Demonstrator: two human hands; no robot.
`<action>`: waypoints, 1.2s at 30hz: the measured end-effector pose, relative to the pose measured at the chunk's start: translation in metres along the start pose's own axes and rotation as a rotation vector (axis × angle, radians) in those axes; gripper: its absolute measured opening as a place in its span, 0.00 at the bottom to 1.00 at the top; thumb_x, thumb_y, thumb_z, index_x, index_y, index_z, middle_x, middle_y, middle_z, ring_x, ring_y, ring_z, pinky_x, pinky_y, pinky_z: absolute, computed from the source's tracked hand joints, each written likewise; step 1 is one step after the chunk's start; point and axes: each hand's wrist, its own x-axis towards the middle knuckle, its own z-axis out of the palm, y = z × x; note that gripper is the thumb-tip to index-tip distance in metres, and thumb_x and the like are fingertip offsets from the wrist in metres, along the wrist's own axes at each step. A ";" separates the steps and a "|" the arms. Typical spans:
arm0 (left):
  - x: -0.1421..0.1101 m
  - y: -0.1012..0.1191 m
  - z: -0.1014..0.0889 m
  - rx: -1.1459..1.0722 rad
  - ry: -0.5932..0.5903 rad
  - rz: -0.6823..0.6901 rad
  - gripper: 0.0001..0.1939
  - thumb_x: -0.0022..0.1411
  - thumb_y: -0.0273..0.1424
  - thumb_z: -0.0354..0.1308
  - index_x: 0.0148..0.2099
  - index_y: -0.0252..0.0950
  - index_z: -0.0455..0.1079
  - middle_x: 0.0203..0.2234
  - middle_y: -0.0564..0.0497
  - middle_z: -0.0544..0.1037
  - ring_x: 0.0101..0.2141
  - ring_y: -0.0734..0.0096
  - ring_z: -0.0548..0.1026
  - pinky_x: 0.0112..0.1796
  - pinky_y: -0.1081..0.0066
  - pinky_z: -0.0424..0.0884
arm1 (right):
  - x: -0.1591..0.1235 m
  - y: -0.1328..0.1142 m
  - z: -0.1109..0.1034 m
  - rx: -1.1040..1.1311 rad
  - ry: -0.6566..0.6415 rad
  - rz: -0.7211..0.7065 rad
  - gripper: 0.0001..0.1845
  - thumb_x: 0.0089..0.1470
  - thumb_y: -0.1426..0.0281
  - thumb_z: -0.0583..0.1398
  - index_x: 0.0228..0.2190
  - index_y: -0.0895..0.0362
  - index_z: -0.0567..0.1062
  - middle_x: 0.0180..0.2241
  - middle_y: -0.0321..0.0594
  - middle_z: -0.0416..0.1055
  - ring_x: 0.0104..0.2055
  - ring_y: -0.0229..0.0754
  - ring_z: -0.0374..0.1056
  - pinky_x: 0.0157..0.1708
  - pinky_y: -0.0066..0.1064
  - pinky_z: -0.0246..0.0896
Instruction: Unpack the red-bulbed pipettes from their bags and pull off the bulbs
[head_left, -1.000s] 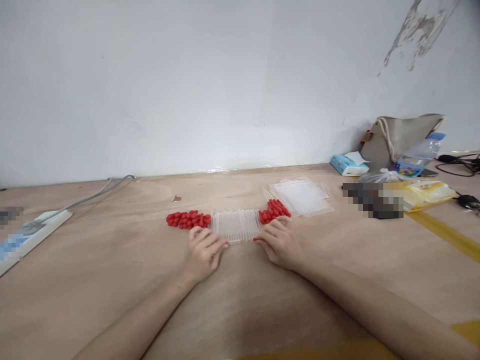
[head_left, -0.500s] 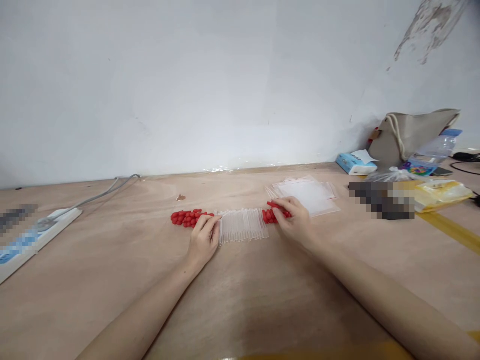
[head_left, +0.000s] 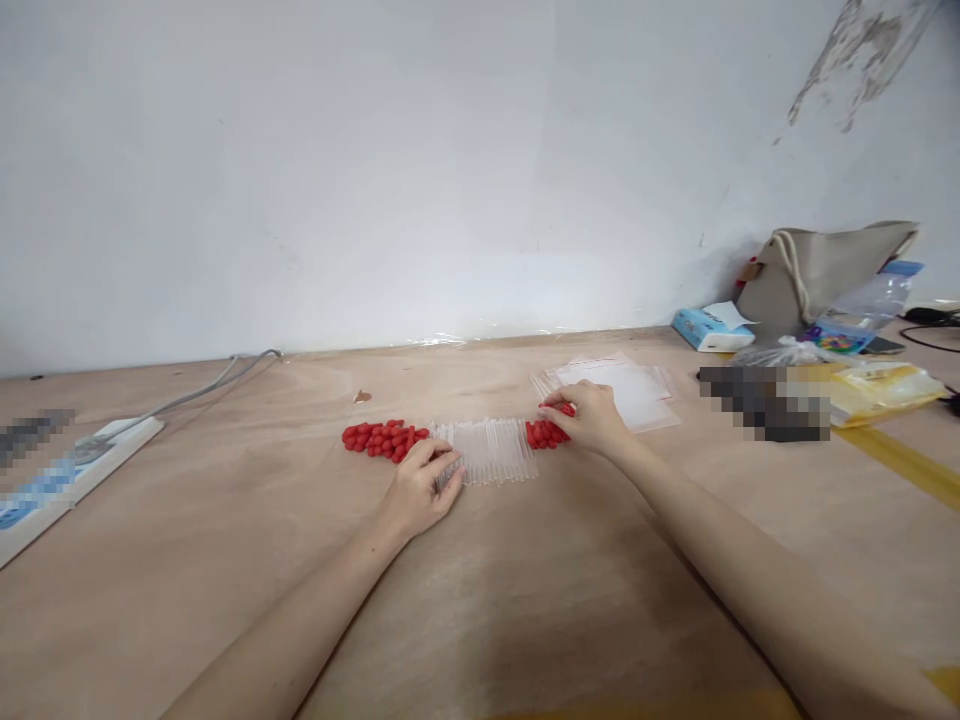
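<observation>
A row of thin clear plastic tubes [head_left: 495, 450] lies side by side on the wooden table. At its left end, my left hand [head_left: 421, 488] rests over the tubes with thumb and fingers apart. Just behind that hand sits a pile of red bulb-shaped pieces [head_left: 379, 438]. Smaller red pieces [head_left: 547, 436] are heaped against the right end of the row. My right hand [head_left: 592, 415] is over this heap, its thumb and fingertips closed around a small red piece [head_left: 568, 409], which is mostly hidden by the fingers.
Flat clear plastic bags [head_left: 637, 395] lie behind my right hand. Farther right are a tissue pack [head_left: 712, 330], a beige bag [head_left: 832, 270], a plastic bottle [head_left: 885, 295] and a yellow packet [head_left: 885, 390]. A power strip [head_left: 127, 450] with a grey cable is at left. A wall stands behind.
My left hand has shifted right and nearer to me, its pinched fingers now spread over the tubes. My right fingertips have moved slightly at the red heap.
</observation>
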 end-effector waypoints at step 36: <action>-0.001 -0.001 -0.012 0.207 -0.004 -0.125 0.07 0.57 0.32 0.54 0.37 0.39 0.71 0.34 0.49 0.73 0.39 0.65 0.67 0.41 0.62 0.60 | 0.083 -0.007 0.031 -0.371 -0.321 0.526 0.17 0.32 0.73 0.64 0.31 0.60 0.72 0.33 0.46 0.70 0.39 0.50 0.66 0.43 0.44 0.47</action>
